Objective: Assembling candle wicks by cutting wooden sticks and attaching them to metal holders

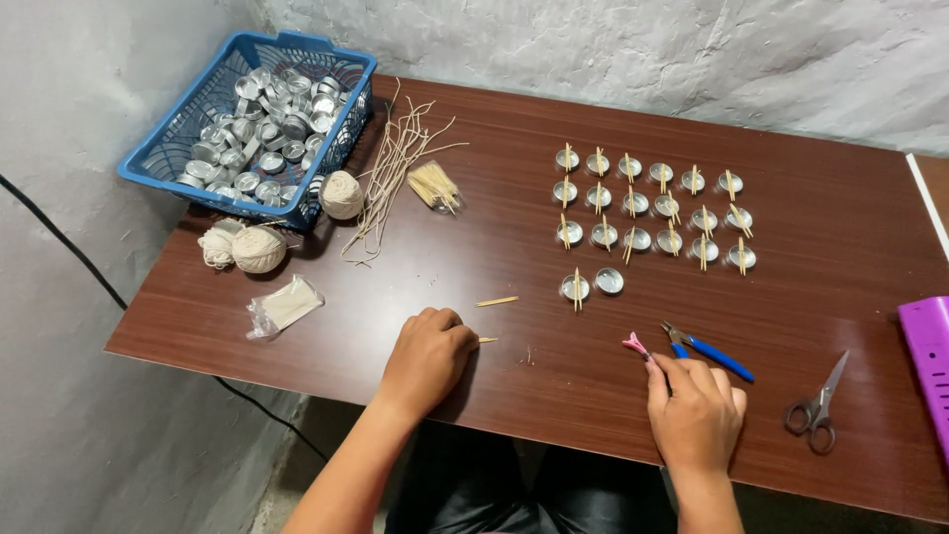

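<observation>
Nearest to the camera, the right hand [695, 410] rests on the brown worktop [514, 257] with fingers curled, touching a small pink tool [637, 345] beside blue-handled pliers [714, 352], so both are ready to pick up. Whether it really grips the pink tool, I cannot tell. The left hand [427, 358] is closed like a loose fist over a thin wooden stick [486, 340]; another stick [496, 301] lies just beyond. Farther away, small metal cups [652, 206] stand in neat rows with sticks across them. Grey scissors [817, 407] wait at the right, and a blue basket [259, 119] of empty cups sits at the far left.
</observation>
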